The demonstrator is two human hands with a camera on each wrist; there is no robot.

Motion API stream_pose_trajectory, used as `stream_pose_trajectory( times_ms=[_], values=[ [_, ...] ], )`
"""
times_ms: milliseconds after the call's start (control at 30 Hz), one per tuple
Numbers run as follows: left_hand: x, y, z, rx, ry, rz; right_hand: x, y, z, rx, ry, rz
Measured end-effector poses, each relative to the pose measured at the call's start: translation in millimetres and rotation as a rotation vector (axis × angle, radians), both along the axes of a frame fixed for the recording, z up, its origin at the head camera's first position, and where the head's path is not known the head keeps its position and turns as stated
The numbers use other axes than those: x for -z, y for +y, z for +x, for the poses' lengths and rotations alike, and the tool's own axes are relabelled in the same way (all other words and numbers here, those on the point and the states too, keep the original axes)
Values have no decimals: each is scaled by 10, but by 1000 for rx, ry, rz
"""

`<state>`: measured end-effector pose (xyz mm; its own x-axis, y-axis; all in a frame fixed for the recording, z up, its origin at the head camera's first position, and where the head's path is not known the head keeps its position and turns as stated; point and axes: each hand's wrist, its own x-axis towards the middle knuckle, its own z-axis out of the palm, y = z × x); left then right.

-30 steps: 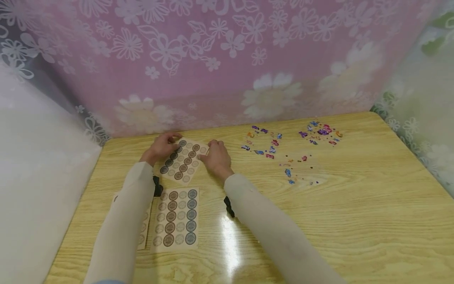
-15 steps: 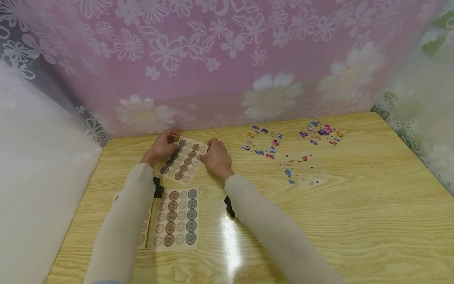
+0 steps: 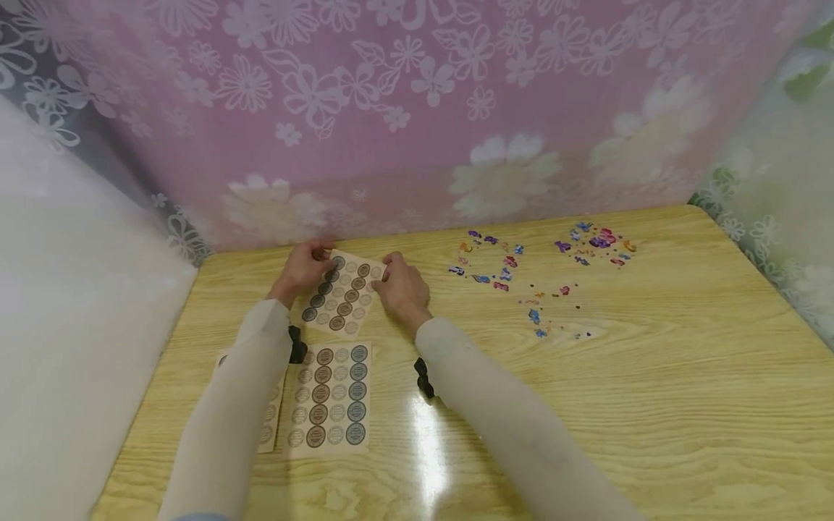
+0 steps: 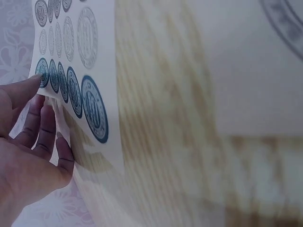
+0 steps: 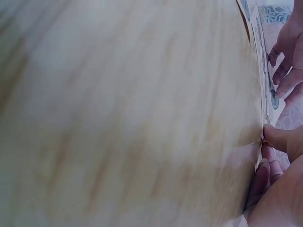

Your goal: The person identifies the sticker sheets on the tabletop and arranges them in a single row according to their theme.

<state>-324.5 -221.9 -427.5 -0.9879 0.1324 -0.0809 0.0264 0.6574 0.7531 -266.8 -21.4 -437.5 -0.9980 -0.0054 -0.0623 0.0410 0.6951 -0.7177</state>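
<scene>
A cream sticker sheet (image 3: 336, 293) with rows of round, stamp-like seals in dark blue, brown and pale tones lies at an angle near the table's back edge. My left hand (image 3: 305, 268) pinches its far left corner, thumb over a dark seal and fingers beneath, as the left wrist view shows. At the far right corner my right hand (image 3: 404, 289) pinches the sheet between thumb and fingers. The sheet's far edge is lifted off the table, while its near edge lies low. Closer to me, a second sticker sheet (image 3: 332, 401) lies flat on the wood.
Another sheet (image 3: 268, 427) lies partly hidden under my left forearm. Small colourful stickers form a ring (image 3: 483, 259), a cluster (image 3: 596, 242) and a loose scatter (image 3: 537, 316) on the right of the wooden table (image 3: 619, 405). A pink floral curtain (image 3: 391, 174) hangs behind.
The head view has shifted slightly, so everything sits a little further right in it. Both hands keep their hold on the sheet's corners, with hardly any movement.
</scene>
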Motion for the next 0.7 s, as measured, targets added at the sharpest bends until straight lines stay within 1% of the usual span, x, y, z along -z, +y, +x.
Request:
stream_pose_trajectory(
  times_ms=[167, 267, 400, 500, 700],
  values=[
    [6, -27, 9, -20, 34, -17, -26, 5, 1, -5, 8, 0],
    [5, -44, 18, -19, 54, 2, -36, 21, 0, -1, -4, -29],
    [-27, -48, 29, -6, 75, 29, -44, 63, -6, 7, -10, -103],
    [-80, -34, 41, 4, 89, 57, -56, 112, -13, 2, 5, -158],
    [-186, 5, 52, 11, 120, 161, -136, 234, -31, -46, 56, -299]
  ],
)
